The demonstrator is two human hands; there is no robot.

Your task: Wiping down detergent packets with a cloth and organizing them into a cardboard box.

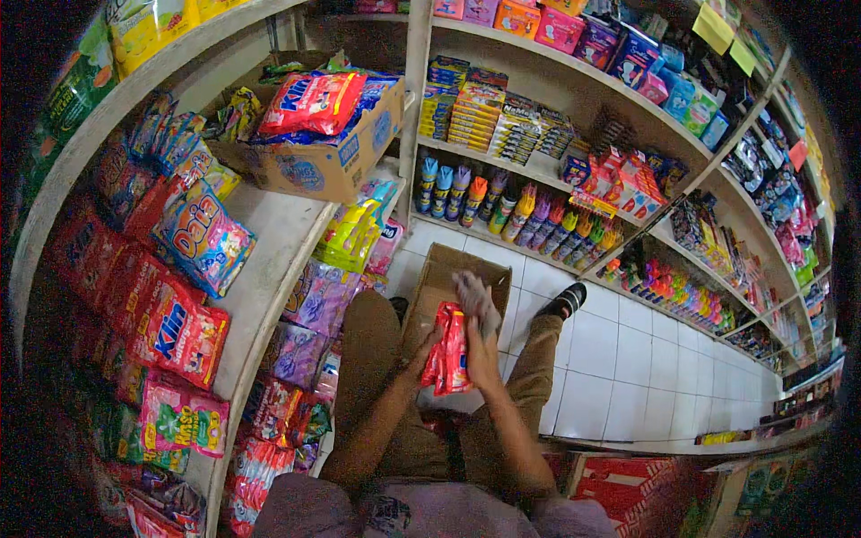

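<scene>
My left hand (430, 350) grips red sachet packets (446, 356) by their left side, above an open cardboard box (426, 276) between my knees. On the packets' right side is my right hand (480, 346), its palm turned toward them. A crumpled grey cloth (479, 299) sits at its fingers and partly hides them. Dim, slightly blurred detail leaves it unclear how many packets are held. The box's far end looks bare inside; my hands cover its near part.
On the left shelf (279, 232) are red detergent bags (178, 333), a blue detergent bag (205, 235) and a loaded carton (303, 168). Purple packets (323, 296) fill the shelf below. Spray cans and bottles (525, 215) line the lowest shelf ahead. White floor tiles (619, 370) extend rightward.
</scene>
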